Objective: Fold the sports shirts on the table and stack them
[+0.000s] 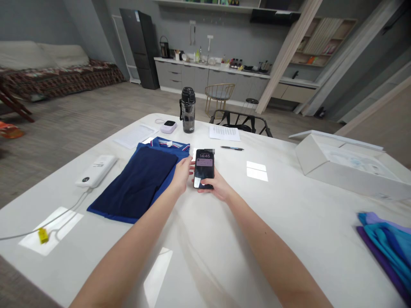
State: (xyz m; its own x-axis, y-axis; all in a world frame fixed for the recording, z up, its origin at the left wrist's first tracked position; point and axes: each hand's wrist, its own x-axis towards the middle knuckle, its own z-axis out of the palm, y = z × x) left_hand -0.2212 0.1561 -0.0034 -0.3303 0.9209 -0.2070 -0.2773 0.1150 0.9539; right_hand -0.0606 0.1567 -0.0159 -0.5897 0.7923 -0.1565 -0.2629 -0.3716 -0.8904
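The phone, its screen showing 14:45, was over the white table in front of me. My right hand gripped it from the right, thumb across the lower screen. My left hand was at its left edge, fingers half curled; I could not tell whether they touched it. Folded blue clothes lay to the left, a pen beyond, and a bottle farther back.

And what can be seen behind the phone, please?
Some fingertips of the right hand, which holds the phone, show past its lower edge; the white table shows beyond. Whatever lies directly behind the screen is covered.
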